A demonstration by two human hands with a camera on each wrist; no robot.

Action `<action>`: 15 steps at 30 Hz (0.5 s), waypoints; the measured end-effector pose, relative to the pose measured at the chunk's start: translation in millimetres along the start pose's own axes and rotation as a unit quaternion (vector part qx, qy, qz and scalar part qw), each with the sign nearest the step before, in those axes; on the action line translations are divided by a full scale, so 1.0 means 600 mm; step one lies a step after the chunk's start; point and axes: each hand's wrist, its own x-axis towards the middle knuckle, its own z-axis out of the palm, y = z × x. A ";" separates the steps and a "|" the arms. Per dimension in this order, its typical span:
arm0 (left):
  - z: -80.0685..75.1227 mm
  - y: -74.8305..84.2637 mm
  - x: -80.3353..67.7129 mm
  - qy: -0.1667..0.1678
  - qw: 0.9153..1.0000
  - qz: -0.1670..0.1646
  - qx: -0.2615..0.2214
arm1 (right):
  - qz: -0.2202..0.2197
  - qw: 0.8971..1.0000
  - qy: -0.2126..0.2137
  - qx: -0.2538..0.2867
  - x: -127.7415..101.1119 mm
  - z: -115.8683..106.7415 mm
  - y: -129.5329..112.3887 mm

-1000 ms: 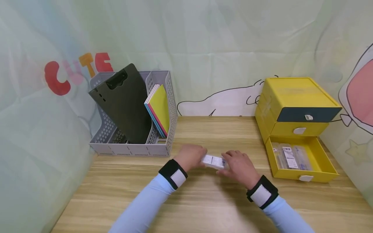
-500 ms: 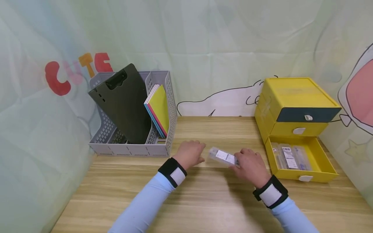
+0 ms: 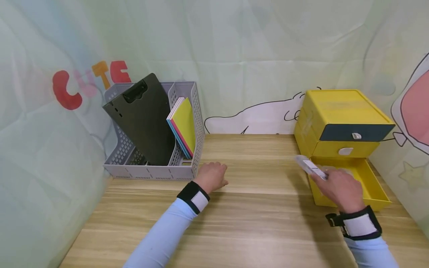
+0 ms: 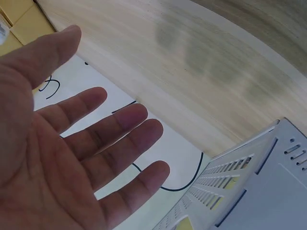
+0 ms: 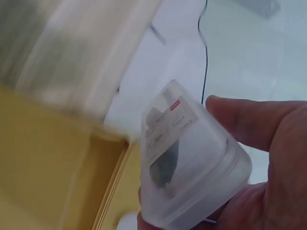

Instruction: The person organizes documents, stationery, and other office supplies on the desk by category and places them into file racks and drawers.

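Observation:
A slim clear plastic case (image 3: 310, 166) with a white label is pinched in my right hand (image 3: 343, 188), tilted above the left edge of an open yellow drawer (image 3: 377, 204). Through its frosted wall in the right wrist view, something dark shows inside the case (image 5: 206, 158). Several similar cases lie in the drawer, mostly hidden behind this hand. My left hand (image 3: 211, 176) holds nothing and hovers over the table near the front right corner of the grey organizer (image 3: 151, 172). Its fingers are spread and relaxed in the left wrist view.
Above the open drawer, the yellow cabinet (image 3: 348, 108) has a dark-fronted drawer (image 3: 342, 131) and another yellow one, both closed. A black clipboard (image 3: 144, 123) and several colourful notebooks (image 3: 184, 126) stand in the organizer. A printed cloth (image 3: 254, 74) hangs behind the wooden table (image 3: 248, 223).
The left hand has let go of the case and drawn slightly left. My right hand has carried the case rightward from mid-table to the open drawer.

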 end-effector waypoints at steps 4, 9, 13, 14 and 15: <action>0.000 -0.001 0.000 -0.009 1.000 -0.003 -0.005 | 0.067 0.997 -0.045 0.010 -0.001 -0.024 0.045; 0.001 -0.001 0.000 -0.015 1.000 -0.005 -0.009 | 0.147 0.988 -0.034 -0.022 0.003 -0.033 0.089; 0.002 0.000 -0.001 -0.015 1.000 -0.008 -0.005 | 0.208 0.974 -0.004 -0.087 0.011 -0.029 0.107; 0.002 0.000 -0.001 -0.016 1.000 -0.009 -0.004 | 0.220 0.971 0.002 -0.095 0.013 -0.027 0.111; 0.003 0.000 -0.001 -0.016 1.000 -0.009 -0.003 | 0.226 0.969 0.011 -0.100 0.014 -0.024 0.114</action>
